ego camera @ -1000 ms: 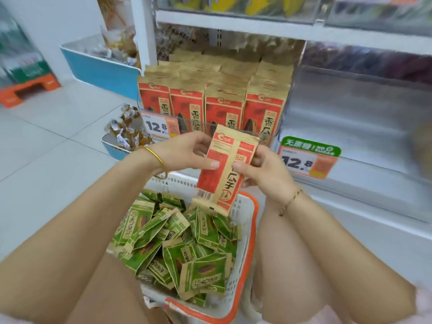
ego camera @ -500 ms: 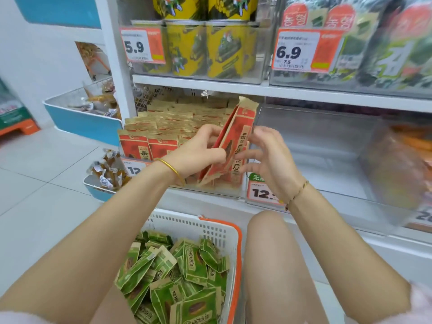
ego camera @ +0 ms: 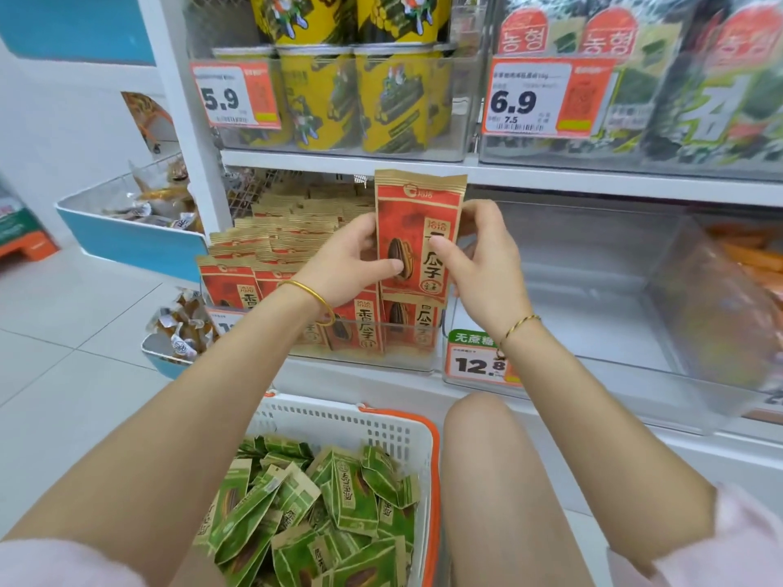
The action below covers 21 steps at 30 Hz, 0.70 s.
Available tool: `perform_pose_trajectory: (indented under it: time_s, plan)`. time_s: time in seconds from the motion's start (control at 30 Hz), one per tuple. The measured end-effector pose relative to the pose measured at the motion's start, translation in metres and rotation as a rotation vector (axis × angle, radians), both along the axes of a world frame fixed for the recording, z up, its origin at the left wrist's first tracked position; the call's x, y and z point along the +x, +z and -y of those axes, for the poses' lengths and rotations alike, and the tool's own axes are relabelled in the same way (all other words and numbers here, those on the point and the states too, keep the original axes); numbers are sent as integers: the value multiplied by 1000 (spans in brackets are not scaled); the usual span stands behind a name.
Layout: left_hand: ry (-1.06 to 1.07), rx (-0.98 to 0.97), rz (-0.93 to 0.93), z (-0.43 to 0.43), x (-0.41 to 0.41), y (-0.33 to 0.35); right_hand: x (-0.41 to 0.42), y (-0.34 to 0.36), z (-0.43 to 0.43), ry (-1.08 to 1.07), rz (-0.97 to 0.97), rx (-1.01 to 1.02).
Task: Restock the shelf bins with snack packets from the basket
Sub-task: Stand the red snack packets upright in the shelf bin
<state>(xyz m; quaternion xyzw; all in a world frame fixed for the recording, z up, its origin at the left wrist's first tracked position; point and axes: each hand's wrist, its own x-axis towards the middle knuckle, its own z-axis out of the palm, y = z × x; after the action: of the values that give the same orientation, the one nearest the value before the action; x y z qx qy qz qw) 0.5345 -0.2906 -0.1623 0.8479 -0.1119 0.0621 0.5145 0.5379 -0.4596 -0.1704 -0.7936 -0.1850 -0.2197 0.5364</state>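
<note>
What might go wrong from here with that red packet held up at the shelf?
1. The left hand and right hand only pinch the red packet by its sides; it might slip into the basket below.
2. The red-packet bin looks packed full, so pushing it in may crumple the front row.

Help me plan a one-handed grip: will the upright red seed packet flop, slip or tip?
Probably stiff: the red packet stands straight though the left hand and right hand pinch only its sides. Likely light, as that pinch carries it. Alone it might tip; the packets in the bin stand packed in rows.
</note>
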Motion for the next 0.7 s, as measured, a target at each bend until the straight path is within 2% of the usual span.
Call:
perform_pose_trajectory:
  time_s: [0.17,0.4,0.7]
  plan:
    - [49,197,17,-4,7,1,4,-9,-3,7,-2,-38]
    - [90,222,0,-10,11,2,16,-21,-4,56,-53,-67]
    - [125,241,99,-10,9,1,17,-28,-6,98,-10,-39]
